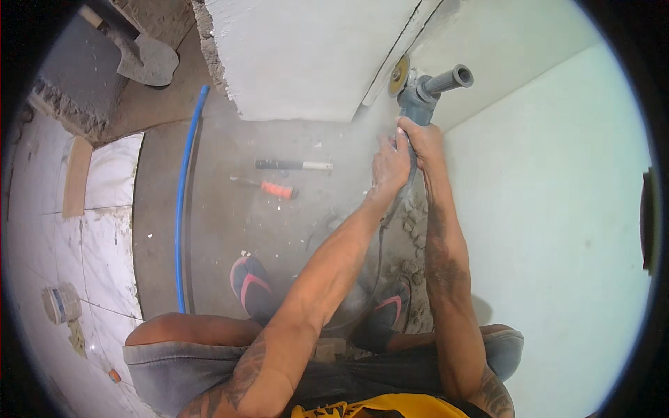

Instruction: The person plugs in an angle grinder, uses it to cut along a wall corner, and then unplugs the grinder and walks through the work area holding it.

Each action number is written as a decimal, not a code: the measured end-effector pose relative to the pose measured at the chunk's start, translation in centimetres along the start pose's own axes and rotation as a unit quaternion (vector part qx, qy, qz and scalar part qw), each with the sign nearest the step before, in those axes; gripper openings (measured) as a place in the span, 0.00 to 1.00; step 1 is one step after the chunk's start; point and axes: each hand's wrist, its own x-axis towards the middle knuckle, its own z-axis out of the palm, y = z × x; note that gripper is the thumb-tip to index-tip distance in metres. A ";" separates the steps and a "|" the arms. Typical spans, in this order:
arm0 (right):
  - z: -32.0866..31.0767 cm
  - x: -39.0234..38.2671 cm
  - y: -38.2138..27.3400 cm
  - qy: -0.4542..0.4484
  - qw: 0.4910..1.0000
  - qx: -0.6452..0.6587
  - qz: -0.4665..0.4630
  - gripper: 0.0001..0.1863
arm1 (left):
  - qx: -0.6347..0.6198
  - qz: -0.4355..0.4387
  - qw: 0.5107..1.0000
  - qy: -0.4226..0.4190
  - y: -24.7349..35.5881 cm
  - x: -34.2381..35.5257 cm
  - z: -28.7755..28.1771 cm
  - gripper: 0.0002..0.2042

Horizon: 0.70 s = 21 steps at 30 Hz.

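Both my hands are closed around the body of a grey-blue angle grinder (416, 111). My right hand (425, 143) wraps it just behind the head. Beside it and slightly lower, my left hand (391, 164) grips the rear part. A yellowish cutting disc (398, 75) on the grinder is at the white wall (300, 59), by two dark, roughly parallel cut lines near the corner. Whether the disc's edge is inside a groove, I cannot tell. The ribbed side handle (449, 81) sticks out to the right with no hand on it. Dust hangs around the tool.
A blue pipe (184, 181) lies along the floor at left. Nearer the middle are a dark-and-white bar-shaped tool (293, 165) and an orange-handled tool (277, 189). Rubble (416, 233) and a cord (380, 258) lie below the grinder. A shovel (148, 61) rests far left.
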 end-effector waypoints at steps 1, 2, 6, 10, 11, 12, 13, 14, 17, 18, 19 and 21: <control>0.0 0.0 0.2 0.000 1.000 0.000 0.000 0.13 | -0.004 -0.005 1.000 -0.009 -0.1 0.0 0.0 0.28; -0.1 -0.1 0.6 0.000 1.000 -0.001 0.004 0.13 | -0.004 -0.005 1.000 -0.010 -0.3 0.0 0.1 0.28; 1.0 -0.6 2.0 -0.034 0.999 0.012 -0.025 0.13 | -0.003 -0.021 1.000 0.001 -2.9 0.5 0.4 0.29; 1.5 0.0 5.4 -0.016 1.000 0.005 0.003 0.13 | -0.005 -0.044 0.999 0.013 -4.9 0.4 1.1 0.30; 1.0 0.6 6.5 -0.019 1.000 0.009 0.018 0.13 | -0.006 -0.046 0.999 0.010 -4.9 0.4 1.4 0.30; 0.4 1.0 7.5 -0.023 0.999 0.013 0.034 0.13 | -0.007 -0.043 0.999 -0.006 -4.5 0.2 1.5 0.30; 1.1 0.5 6.5 -0.028 0.999 0.016 0.039 0.13 | -0.004 -0.042 0.999 -0.013 -5.0 0.5 1.1 0.30; 1.5 0.2 5.3 -0.019 0.999 -0.006 0.036 0.12 | 0.000 -0.047 0.999 -0.009 -5.4 0.8 0.9 0.30; 1.6 1.2 1.2 -0.006 0.999 -0.032 0.007 0.12 | 0.034 0.069 0.997 0.025 -4.4 2.6 0.3 0.29; 0.1 1.6 0.6 0.016 0.999 -0.047 -0.008 0.12 | 0.022 0.060 0.998 0.010 -1.9 2.3 0.7 0.28; -1.0 1.4 -1.1 0.024 0.998 -0.053 -0.007 0.12 | 0.010 0.055 0.998 -0.002 0.6 1.8 0.8 0.28; -2.8 0.9 -5.2 0.030 0.998 0.021 -0.054 0.13 | -0.020 0.079 0.996 -0.025 5.3 0.5 0.0 0.29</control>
